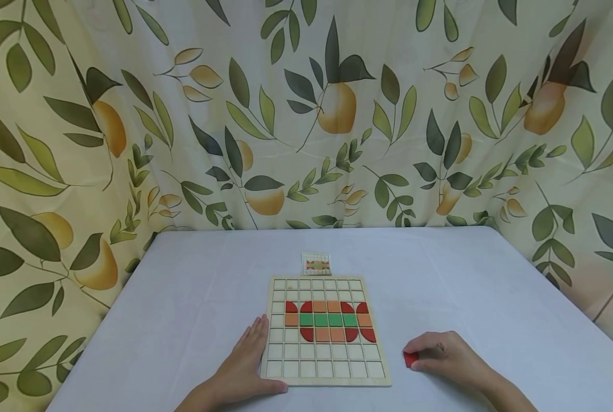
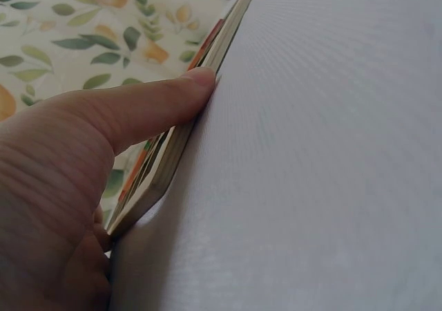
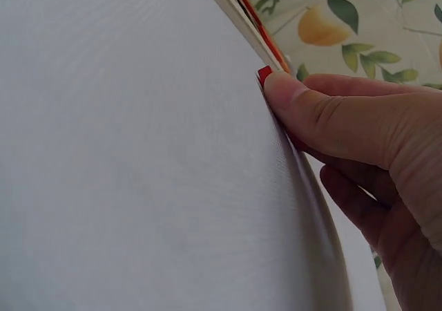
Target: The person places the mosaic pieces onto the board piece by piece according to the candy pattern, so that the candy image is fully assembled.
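A wooden grid board (image 1: pixel 327 369) lies on the table, with rounded red tiles (image 1: pixel 306 334), orange square tiles (image 1: pixel 322 334) and green square tiles (image 1: pixel 320 320) set in its middle rows. Along the board's left edge rests my left hand (image 1: pixel 245 363), its fingers straight and its thumb at the front edge; the left wrist view shows that thumb (image 2: pixel 155 104) against the board's side. To the right of the board, my right hand (image 1: pixel 453 357) pinches a small red tile (image 1: pixel 411 359) between thumb and fingers. Only a corner of this red tile (image 3: pixel 264 74) shows in the right wrist view.
A small pattern card (image 1: pixel 316 264) with a matching coloured design lies just behind the board. White cloth (image 1: pixel 209 286) covers the table. A curtain printed with leaves and fruit (image 1: pixel 306 114) hangs behind and at both sides.
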Motion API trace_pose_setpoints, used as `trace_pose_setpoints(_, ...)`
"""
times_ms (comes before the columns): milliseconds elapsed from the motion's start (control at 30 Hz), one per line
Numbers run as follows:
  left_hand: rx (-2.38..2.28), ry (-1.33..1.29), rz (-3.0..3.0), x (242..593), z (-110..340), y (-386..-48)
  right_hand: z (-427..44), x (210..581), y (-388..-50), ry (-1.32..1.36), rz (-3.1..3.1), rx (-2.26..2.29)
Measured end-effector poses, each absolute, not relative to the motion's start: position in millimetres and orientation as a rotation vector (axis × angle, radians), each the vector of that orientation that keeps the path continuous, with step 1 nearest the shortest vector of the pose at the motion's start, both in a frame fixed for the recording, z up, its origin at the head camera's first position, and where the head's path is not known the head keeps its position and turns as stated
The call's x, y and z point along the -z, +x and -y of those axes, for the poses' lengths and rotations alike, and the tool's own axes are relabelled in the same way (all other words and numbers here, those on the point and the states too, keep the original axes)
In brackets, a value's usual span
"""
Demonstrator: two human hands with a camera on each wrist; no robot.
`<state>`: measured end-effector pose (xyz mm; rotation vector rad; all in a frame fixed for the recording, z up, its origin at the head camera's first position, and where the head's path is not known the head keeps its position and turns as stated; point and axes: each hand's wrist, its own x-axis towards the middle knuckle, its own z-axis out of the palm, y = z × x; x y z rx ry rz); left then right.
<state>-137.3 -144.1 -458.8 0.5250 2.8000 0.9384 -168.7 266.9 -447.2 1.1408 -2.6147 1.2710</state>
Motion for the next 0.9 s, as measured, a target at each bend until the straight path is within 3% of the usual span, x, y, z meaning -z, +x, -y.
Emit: trace_pose_setpoints(900, -0.965, 0.526, -2.788, 457, 144, -137, -216, 442, -184, 1.182, 2.517, -1.280)
